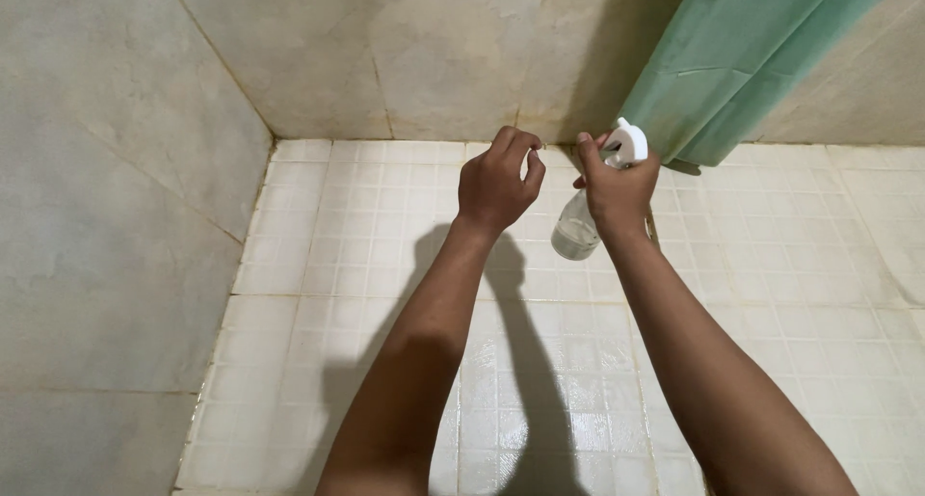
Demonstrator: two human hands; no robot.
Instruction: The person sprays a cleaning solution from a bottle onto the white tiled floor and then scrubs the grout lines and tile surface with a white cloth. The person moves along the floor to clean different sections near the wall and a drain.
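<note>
My right hand [617,189] grips a clear spray bottle [576,234] by its neck, with a finger near the white trigger head [626,142]. A little liquid sits in the bottom of the bottle. My left hand [496,183] hovers just left of the bottle, thumb and forefinger pinched together on something tiny that I cannot make out. Both hands are held out over the white tiled floor [366,265], close to the back wall.
A green shower curtain [732,62] hangs at the upper right, its lower edge near the floor behind the bottle. Beige tiled walls [106,216] close in on the left and at the back. The floor near the bottom looks wet and glossy.
</note>
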